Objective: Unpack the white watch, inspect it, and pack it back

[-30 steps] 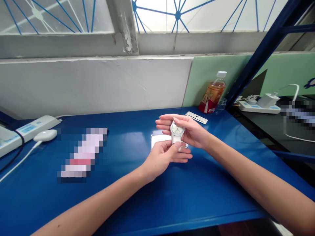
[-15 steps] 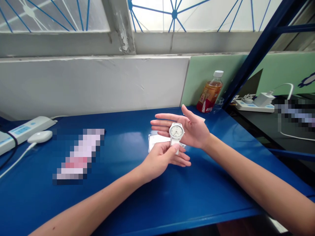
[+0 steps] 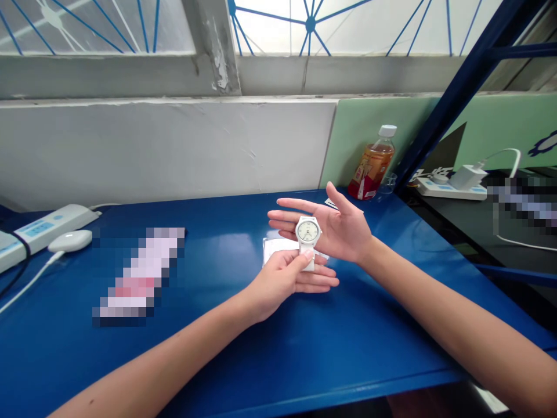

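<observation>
A white wristwatch with a round, pale dial faces up near the middle of the view. My left hand grips its white strap, the thumb pressed on top and the other fingers stretched out underneath. Just behind the watch is my right hand, palm turned up, thumb raised and fingers extended to the left. Whether the right fingers touch the watch I cannot tell. Under the hands lies a flat white packet, partly hidden by them.
On the blue table a blurred-out flat object lies to the left. A power strip and a white charger sit at the left edge. A drink bottle stands at the back right, beside a blue metal post.
The watch has shifted slightly left in my left hand's grip. My right hand has tilted a little, its thumb slightly higher and farther right.
</observation>
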Demonstrator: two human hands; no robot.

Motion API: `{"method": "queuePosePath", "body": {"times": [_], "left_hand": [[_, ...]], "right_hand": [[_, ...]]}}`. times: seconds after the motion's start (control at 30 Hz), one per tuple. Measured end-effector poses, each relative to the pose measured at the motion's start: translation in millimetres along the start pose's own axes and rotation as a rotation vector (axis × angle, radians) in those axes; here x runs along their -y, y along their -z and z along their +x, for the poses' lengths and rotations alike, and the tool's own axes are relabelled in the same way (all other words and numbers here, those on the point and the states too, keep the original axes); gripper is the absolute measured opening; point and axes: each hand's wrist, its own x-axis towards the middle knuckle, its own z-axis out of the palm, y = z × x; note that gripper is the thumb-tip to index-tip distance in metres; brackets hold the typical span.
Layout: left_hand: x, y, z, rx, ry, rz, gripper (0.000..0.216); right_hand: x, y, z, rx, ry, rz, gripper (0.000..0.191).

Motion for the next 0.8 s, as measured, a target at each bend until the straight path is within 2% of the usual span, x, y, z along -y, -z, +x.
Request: {"method": "queuePosePath", "body": {"times": [0.3,0.6,0.7,0.8], "left_hand": [[-1.9,-5.1,-0.3,-0.05,0.02,0.003,0.034],[-2.6,-5.0,-1.5,-0.025,-0.007,-0.002,0.035],[-7.8,-3.9,-1.3,-0.033,-0.056,-0.023,0.032],[-14.8,0.2,-3.3,-0.095,-0.199,0.11,0.035]], "right_hand": [[1.6,-0.7,-0.9,-0.012,-0.008,-0.035,0.069],[0.7,0.4,0.6,-0.005,0.01,-0.018,0.064],[4.6,0.2,2.4,-0.086,0.014,-0.152,0.052],[7.6,1.9,0.1,-0.218,0.126,-0.431,0.036]]}}
